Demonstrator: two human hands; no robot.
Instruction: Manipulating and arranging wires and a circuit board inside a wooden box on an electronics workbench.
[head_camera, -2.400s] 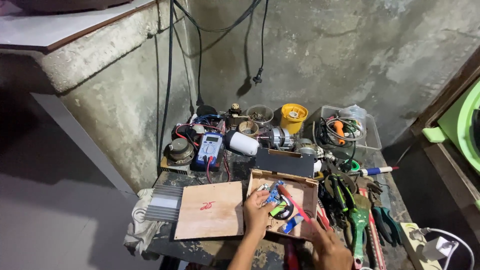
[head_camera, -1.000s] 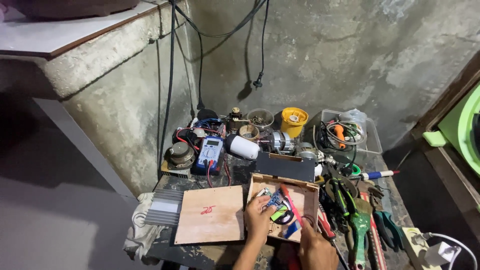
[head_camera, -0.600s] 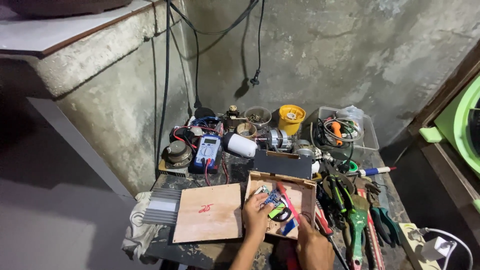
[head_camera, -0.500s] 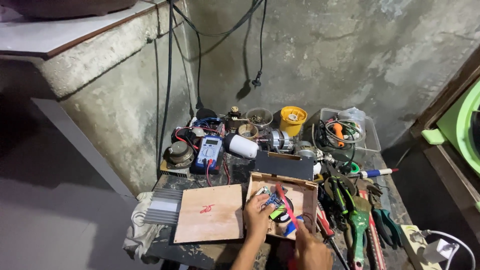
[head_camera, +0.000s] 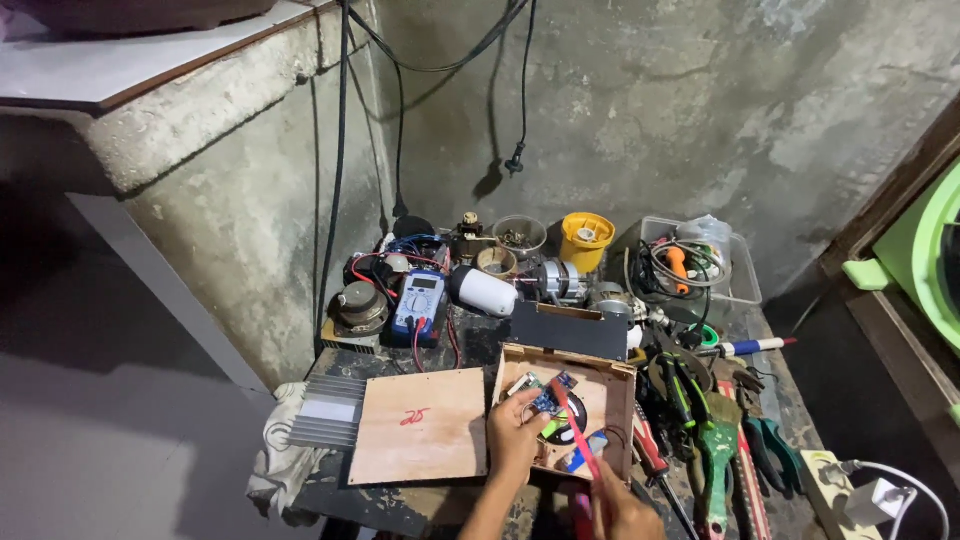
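Note:
An open wooden box (head_camera: 618, 398) sits near the front edge of a cluttered workbench, with a blue circuit board (head_camera: 549, 394), wires and a small speaker inside it. My left hand (head_camera: 515, 437) rests inside the box's left half, fingers on the blue board. My right hand (head_camera: 622, 508) is at the bottom edge of the view, holding a red-handled tool (head_camera: 574, 442) whose tip points up into the box near the board.
A plywood panel (head_camera: 420, 438) lies left of the box beside a finned heat sink (head_camera: 326, 411). Behind stand a blue multimeter (head_camera: 419, 305), a speaker (head_camera: 358, 309), a yellow cup (head_camera: 585, 240) and a plastic tub of cables (head_camera: 690, 266). Pliers and screwdrivers (head_camera: 712, 420) lie right.
My right hand has shifted left toward the box with the red tool, and the tool's tip has moved into the box. My left hand has stayed on the board.

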